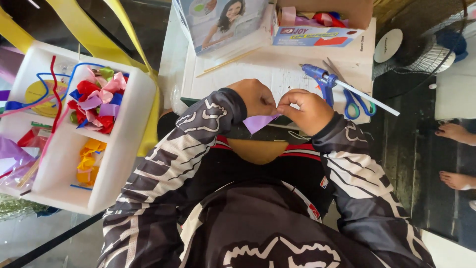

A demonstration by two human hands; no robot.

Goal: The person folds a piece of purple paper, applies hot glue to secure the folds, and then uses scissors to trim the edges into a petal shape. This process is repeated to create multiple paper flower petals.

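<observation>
View from above, looking down at a seated person's two hands, which meet at the near edge of a white surface point(277, 74). The left hand point(259, 97) and the right hand point(306, 110) are side by side with fingertips touching, and between them they pinch a small piece of purple ribbon point(259, 122). Each grip is closed on the ribbon's top edge — thumbs and forefingers pressed together — while the rest of the piece hangs down as a pointed flap below the hands, over the person's lap. Both arms wear black-and-white patterned sleeves.

Just beyond the right hand, on the surface, a blue glue gun point(322, 80) stands with its nozzle toward the left. Beside it lie blue-handled scissors point(353, 101) and a thin white stick point(369, 98) that slants across them. Farther back rest a slim wooden skewer point(229, 62), a printed cardboard box point(223, 25) and an open carton point(317, 22) holding rolls of coloured ribbon.

To the person's left, well apart from the hands, a white divided tray point(131, 124) holds a heap of folded ribbon pieces in red, pink, purple and blue point(96, 99) in one compartment — and yellow-orange pieces point(89, 161) in the next. Wide yellow ribbon strips point(89, 30) trail over the tray. At the far right edge, someone else's bare feet point(456, 156) rest on the floor, near a fan point(421, 47).
</observation>
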